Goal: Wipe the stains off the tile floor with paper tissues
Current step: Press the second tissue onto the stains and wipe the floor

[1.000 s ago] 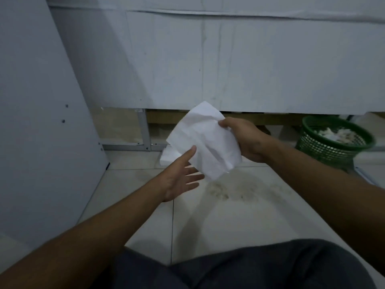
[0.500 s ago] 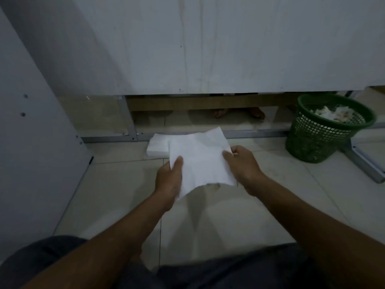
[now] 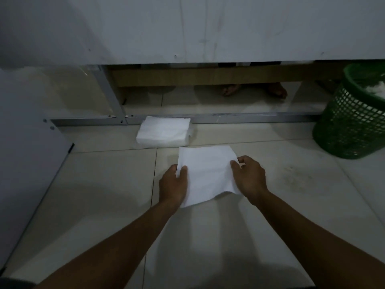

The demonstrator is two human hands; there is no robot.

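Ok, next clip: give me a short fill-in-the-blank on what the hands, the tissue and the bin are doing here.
1. The tissue sheet is held by ____ hands, the left hand and the right hand.
2. The mesh wastebasket at the right is coloured ____.
3. The stack of tissues lies on the floor against the metal ____.
4. A faint stain marks the tile on the ____ of the held sheet.

Missing words: both; green; rail; right
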